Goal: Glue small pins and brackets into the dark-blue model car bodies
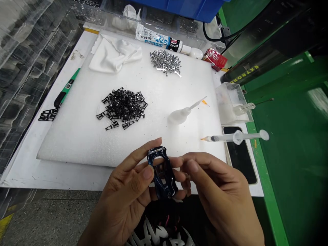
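White foam pad [77, 143] below; I'm pinching dark blue plastic shell [164, 177] by its edges in L hand [125, 194], R hand [217, 191] curled close, contact unclear.

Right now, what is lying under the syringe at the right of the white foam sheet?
The syringe lies across the edge of the foam sheet and a dark-screened phone. The phone's surface beneath the barrel is covered from view.

The person has bare hands [123, 194] and wears a black top [202, 218] with a white and pink print [148, 232].
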The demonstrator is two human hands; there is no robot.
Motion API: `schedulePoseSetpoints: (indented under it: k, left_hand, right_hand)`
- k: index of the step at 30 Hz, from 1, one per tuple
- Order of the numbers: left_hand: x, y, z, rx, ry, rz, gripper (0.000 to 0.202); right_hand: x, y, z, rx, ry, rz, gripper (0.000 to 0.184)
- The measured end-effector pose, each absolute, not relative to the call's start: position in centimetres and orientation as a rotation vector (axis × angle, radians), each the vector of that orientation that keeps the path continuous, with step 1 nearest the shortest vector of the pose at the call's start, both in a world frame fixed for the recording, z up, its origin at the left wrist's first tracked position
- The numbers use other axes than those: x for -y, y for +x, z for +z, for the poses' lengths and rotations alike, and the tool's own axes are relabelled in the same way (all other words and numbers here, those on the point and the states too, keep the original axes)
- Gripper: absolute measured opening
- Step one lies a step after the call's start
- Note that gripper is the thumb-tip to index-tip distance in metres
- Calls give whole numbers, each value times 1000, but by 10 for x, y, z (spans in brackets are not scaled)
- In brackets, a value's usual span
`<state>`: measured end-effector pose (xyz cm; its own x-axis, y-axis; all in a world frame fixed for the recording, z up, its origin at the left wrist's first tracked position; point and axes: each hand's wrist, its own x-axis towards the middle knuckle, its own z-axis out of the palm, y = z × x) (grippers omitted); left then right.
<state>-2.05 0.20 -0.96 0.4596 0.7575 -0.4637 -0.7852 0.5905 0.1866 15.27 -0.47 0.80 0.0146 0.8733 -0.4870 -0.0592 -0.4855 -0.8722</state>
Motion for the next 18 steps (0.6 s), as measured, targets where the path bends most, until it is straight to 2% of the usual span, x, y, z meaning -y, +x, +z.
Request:
schedulePoseSetpoints:
  k: [7, 14, 18]
  left_hand:
    - [-2, -22, -11, -574, -11, 928, 34]
    - [-7, -29, -5, -669, 37, 852, 30]
    - [-11, -28, 0, -675, 97, 882, 30]
  right_hand:
    - [-3, 153, 11, 1172, -1640, 1346, 7]
    - [-7, 155, 15, 1202, -1632, 1431, 11]
    - [-9, 156, 14, 1476, -1671, 1137, 5]
